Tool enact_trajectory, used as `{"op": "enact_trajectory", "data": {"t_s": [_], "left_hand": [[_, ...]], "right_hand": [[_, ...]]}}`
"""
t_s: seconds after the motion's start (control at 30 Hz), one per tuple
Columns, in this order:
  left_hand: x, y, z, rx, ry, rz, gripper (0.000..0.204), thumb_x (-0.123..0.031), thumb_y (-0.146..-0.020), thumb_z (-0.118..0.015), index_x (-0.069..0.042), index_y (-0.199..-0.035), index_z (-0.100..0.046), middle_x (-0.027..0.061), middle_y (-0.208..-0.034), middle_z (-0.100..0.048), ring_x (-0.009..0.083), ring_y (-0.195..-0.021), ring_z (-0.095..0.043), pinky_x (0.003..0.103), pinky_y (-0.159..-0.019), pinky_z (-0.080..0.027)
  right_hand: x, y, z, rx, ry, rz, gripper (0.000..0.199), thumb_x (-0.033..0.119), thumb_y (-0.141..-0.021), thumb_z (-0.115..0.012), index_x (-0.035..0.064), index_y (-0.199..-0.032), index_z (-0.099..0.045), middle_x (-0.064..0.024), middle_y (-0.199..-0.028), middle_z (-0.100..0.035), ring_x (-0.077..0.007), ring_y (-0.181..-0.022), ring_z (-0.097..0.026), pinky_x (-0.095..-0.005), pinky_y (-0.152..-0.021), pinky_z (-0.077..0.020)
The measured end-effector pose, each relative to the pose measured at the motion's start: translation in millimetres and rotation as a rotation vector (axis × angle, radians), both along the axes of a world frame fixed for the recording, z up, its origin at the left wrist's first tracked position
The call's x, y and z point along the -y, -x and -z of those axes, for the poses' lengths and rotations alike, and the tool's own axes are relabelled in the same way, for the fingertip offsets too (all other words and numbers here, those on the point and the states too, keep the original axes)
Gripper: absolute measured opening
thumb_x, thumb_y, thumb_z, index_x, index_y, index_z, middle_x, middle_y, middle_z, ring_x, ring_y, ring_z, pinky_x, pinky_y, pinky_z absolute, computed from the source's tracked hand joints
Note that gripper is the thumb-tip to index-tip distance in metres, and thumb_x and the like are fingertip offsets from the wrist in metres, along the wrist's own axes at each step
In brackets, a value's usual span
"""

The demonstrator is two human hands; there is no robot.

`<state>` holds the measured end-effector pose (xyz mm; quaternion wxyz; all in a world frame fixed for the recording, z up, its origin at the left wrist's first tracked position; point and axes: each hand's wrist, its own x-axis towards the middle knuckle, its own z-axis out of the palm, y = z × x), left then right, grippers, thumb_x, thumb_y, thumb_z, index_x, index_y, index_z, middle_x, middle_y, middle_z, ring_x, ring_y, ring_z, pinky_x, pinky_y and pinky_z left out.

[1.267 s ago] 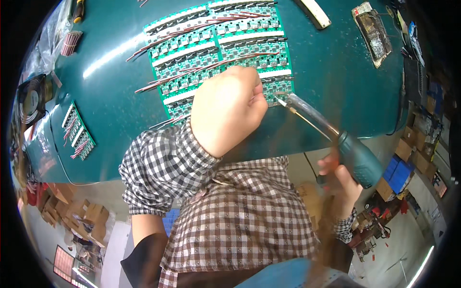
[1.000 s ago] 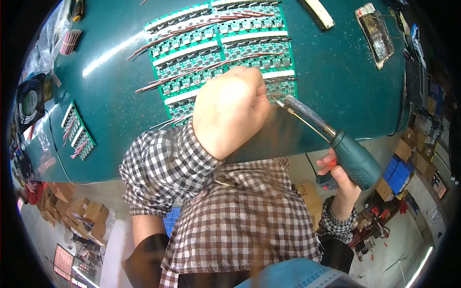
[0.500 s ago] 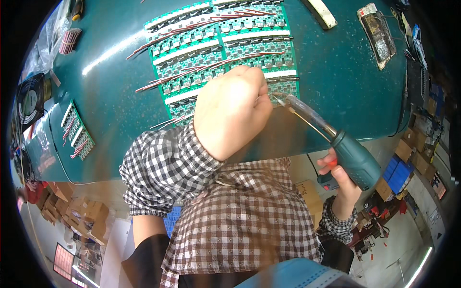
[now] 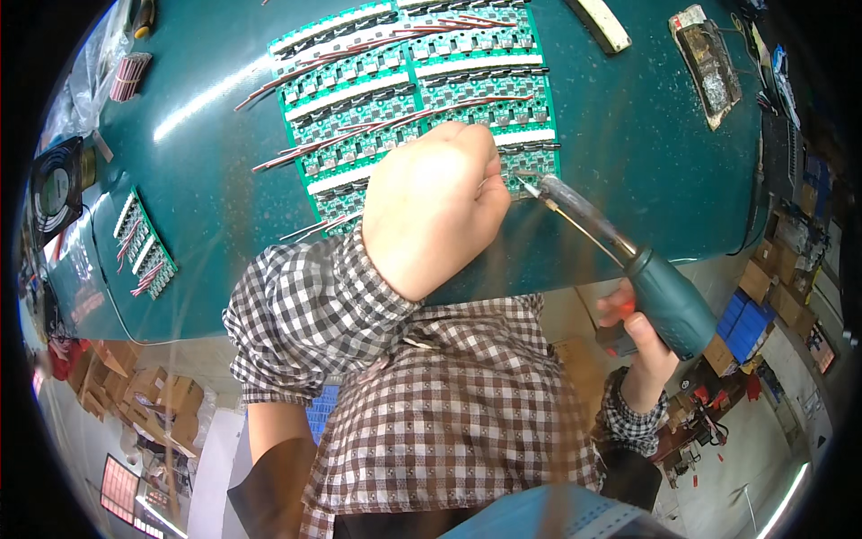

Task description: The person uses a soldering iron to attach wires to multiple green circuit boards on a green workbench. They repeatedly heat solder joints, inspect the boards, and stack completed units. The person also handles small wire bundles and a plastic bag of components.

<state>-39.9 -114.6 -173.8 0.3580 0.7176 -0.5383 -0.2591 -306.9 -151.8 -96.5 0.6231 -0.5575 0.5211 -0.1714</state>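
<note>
My left hand is closed in a fist over the lower part of a panel of green circuit boards. Its fingertips are turned away, so whatever they pinch is hidden. In my right hand is a dark green soldering gun with a red trigger, gripped at its handle. The gun's metal barrel and thin feed tube slant up and left. Its tip sits at the panel's lower right, just beside my left fingers. Red and black wires lie in rows across the boards.
A smaller circuit board panel with wires lies on the green table at left, near a black fan. A bundle of wires is at the far left. At far right lies a scorched metal holder, with a white-topped bar left of it.
The soldering gun and my right hand have shifted slightly right and down, the tip staying close to the boards. My left hand holds its place.
</note>
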Motion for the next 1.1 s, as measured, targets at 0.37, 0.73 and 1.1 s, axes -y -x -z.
{"op": "enact_trajectory", "data": {"t_s": [0.37,0.73,1.1], "left_hand": [[-0.4,0.0,0.0,0.011,0.014,-0.002,0.007,-0.002,-0.07,-0.062,-0.004,-0.071,-0.056,0.0082,-0.066,-0.055,0.0248,-0.06,-0.057,0.034,-0.055,-0.046],[-5.2,4.8,1.3,0.025,0.042,0.003,0.011,-0.005,-0.071,-0.063,-0.004,-0.074,-0.053,0.0126,-0.072,-0.057,0.0316,-0.062,-0.059,0.04,-0.055,-0.049],[-4.6,9.3,1.0,-0.023,0.024,-0.053,0.01,-0.001,-0.07,-0.063,-0.004,-0.073,-0.054,0.0067,-0.068,-0.055,0.0205,-0.059,-0.056,0.031,-0.055,-0.045]], "right_hand": [[-1.1,-3.8,-5.1,0.061,-0.004,0.06,0.043,0.009,-0.081,-0.07,-0.0073,-0.117,-0.056,-0.0168,-0.097,-0.065,-0.0285,-0.087,-0.067,-0.0348,-0.072,-0.0573],[-7.9,-10.3,-5.8,-0.116,0.053,0.076,0.044,0.024,-0.079,-0.067,-0.0058,-0.11,-0.059,-0.0124,-0.088,-0.065,-0.0197,-0.075,-0.065,-0.0248,-0.051,-0.0492],[-10.4,-4.0,0.9,-0.123,0.104,0.038,0.04,0.019,-0.08,-0.067,-0.0073,-0.108,-0.057,-0.0095,-0.077,-0.063,-0.0152,-0.065,-0.06,-0.0233,-0.046,-0.0423]]}}
